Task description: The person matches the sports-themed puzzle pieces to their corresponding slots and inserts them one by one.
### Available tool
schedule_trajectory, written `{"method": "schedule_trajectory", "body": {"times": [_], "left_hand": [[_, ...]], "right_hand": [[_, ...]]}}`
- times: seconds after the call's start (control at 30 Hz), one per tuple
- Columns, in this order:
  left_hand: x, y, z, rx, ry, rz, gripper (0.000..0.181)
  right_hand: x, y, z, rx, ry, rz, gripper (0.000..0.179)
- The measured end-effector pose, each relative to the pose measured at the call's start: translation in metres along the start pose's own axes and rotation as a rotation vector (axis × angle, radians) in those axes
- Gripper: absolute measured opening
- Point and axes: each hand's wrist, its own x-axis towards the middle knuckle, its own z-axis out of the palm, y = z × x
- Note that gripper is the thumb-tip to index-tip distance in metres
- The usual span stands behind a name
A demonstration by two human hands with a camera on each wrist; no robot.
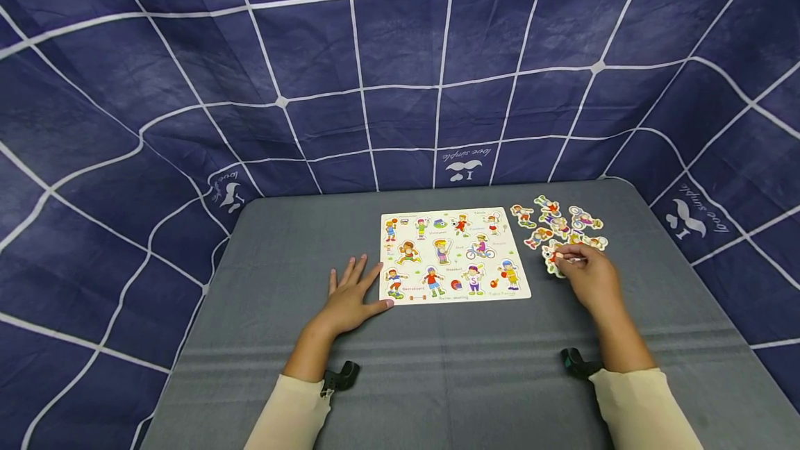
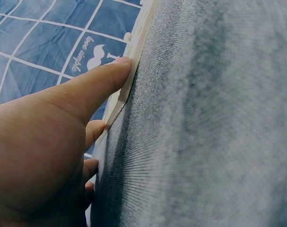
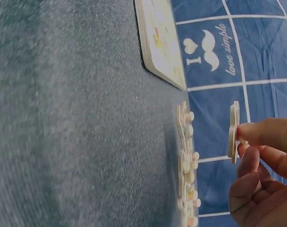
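A flat wooden puzzle board [image 1: 455,257] printed with children at sports lies on the grey table. My left hand [image 1: 353,301] is spread at its near left corner; in the left wrist view the thumb [image 2: 120,68] rests along the board's edge [image 2: 127,87]. With thumb and fingers my right hand [image 1: 590,276] pinches a small figure-shaped puzzle piece [image 1: 551,259]. Seen from the right wrist, that wooden piece [image 3: 234,132] is held up off the cloth, side-on, its knob mostly hidden by the fingers. Several other knobbed pieces [image 3: 181,165] lie close by.
Loose figure pieces [image 1: 556,226] lie in a cluster, some overlapping, right of the board. Grey cloth covers the table [image 1: 450,367]. A blue curtain [image 1: 400,117] with white lines encloses the back and sides. Dark wrist cameras [image 1: 580,364] sit at both cuffs.
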Motion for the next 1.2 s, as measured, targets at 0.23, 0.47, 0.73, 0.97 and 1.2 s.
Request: {"method": "schedule_trajectory", "body": {"times": [0.23,0.47,0.73,0.97,1.2], "left_hand": [[0.0,0.0,0.0,0.0,0.006,-0.001,0.09],[0.0,-0.001,0.001,0.0,0.011,-0.003,0.09],[-0.001,-0.001,0.001,-0.006,0.016,0.005,0.09],[0.0,-0.002,0.002,0.002,0.012,0.004,0.09],[0.0,-0.003,0.003,0.0,0.015,0.011,0.089]], "right_hand": [[0.004,-0.008,0.005,-0.013,0.013,-0.021,0.019],[0.008,-0.014,0.011,-0.003,0.006,-0.029,0.021],[0.014,-0.022,0.015,-0.008,0.003,-0.054,0.018],[0.019,-0.028,0.02,-0.017,0.013,-0.065,0.019],[0.024,-0.035,0.025,-0.011,0.028,-0.085,0.018]]}}
